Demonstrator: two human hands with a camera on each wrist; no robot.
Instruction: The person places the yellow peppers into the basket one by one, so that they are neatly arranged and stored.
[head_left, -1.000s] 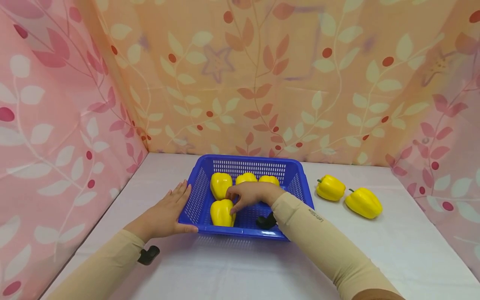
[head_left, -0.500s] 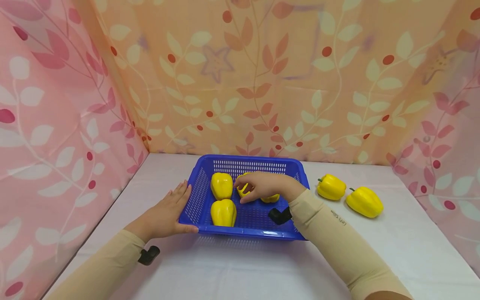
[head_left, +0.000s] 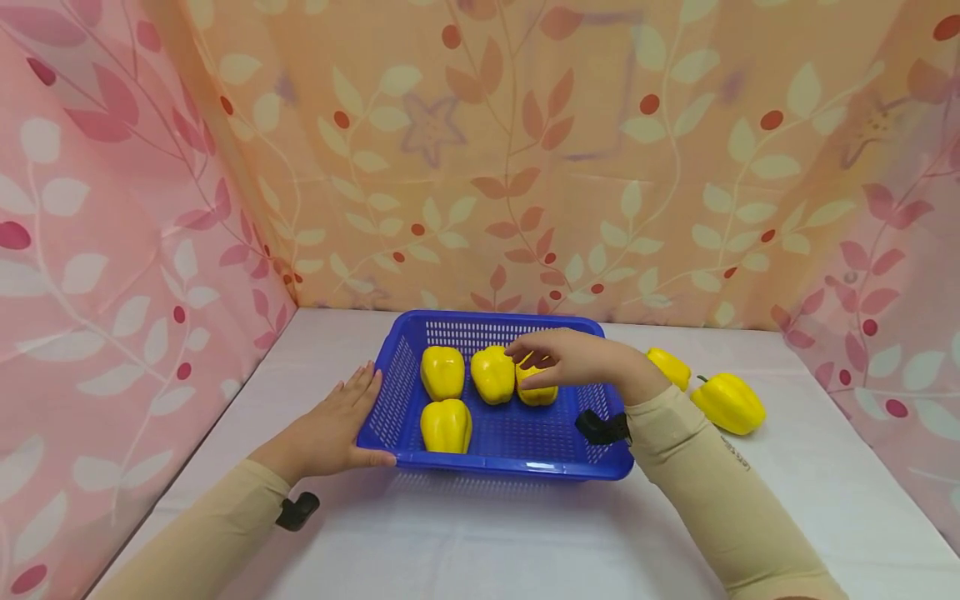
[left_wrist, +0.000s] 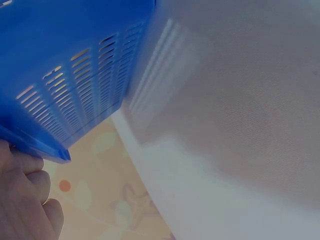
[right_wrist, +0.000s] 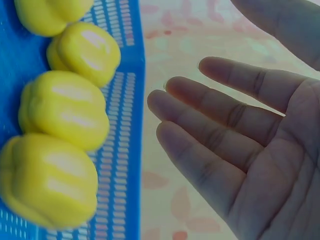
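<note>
A blue plastic basket (head_left: pixel 517 465) stands on the table with yellow bell peppers inside. Two of them, a back pepper (head_left: pixel 442 372) and a front pepper (head_left: pixel 446 427), line its left side. A middle pepper (head_left: pixel 492 375) and a right pepper (head_left: pixel 537 392) sit along the back, the latter partly covered by my right hand. My left hand (head_left: pixel 330 429) rests against the basket's left side, fingers extended along the wall and thumb at the front corner. My right hand (head_left: pixel 573 360) hovers over the basket's right part; the right wrist view shows its fingers (right_wrist: pixel 210 140) spread, holding nothing.
Two more yellow peppers lie on the white table to the right: a far pepper (head_left: pixel 670 367), partly behind my right wrist, and a nearer pepper (head_left: pixel 729 404). Floral curtains (head_left: pixel 480 167) enclose the back and sides.
My right hand has drawn back from the front-left pepper, rising and moving right across the basket. My left hand and the peppers stay put.
</note>
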